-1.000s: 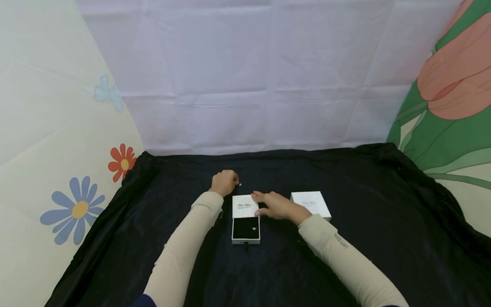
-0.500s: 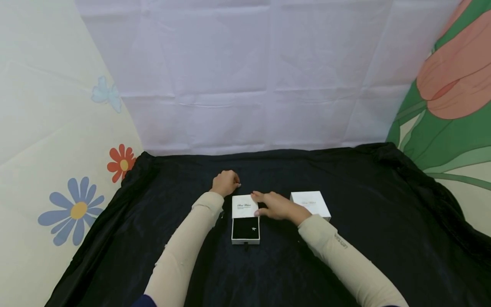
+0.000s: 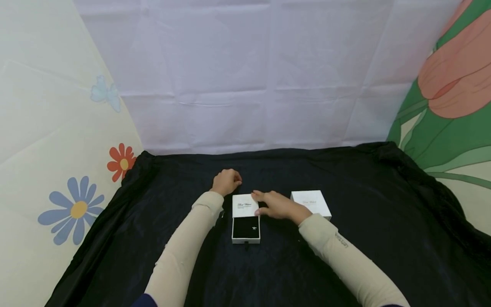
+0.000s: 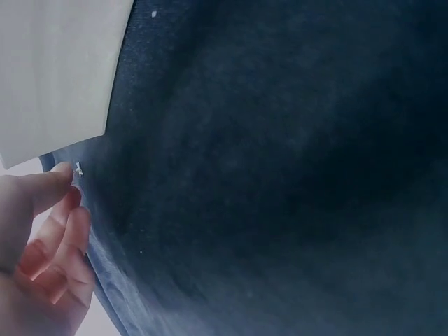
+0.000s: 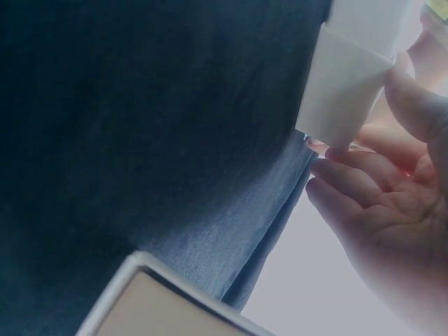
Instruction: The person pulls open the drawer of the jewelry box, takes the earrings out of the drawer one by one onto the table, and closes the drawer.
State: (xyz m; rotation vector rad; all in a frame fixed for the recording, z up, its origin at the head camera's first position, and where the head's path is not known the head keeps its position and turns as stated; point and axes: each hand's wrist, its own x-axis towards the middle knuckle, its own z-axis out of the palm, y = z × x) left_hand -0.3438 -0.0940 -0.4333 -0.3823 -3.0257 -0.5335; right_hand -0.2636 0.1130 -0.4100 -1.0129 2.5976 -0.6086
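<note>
Fingers (image 4: 78, 238) bent and thumb brought close to the forefinger, my left hand (image 3: 225, 182) sits at the far left corner of a white rectangular card box (image 3: 245, 206) with dark script on top. Right at my thumb tip is a tiny, spiky, silvery trinket (image 4: 79, 169), against the dark cloth in the left wrist view; I cannot tell whether I am pinching it or it only lies beside my thumb.

With my right hand (image 3: 279, 206) I grip the box at its right side, thumb on the near end of its cover and fingers gently bent round the far end. A shallow white drawer (image 3: 246, 240) sticks out of the box toward me, and on its flat black lining (image 3: 242, 228), near the right edge, rests a small silvery star-shaped piece (image 3: 254, 228).

Behind my right wrist is a white square box (image 3: 311, 204) with faint lettering. Everything stands on a black, softly wrinkled cloth (image 3: 326, 273), below a creased white sheet (image 3: 245, 76).
</note>
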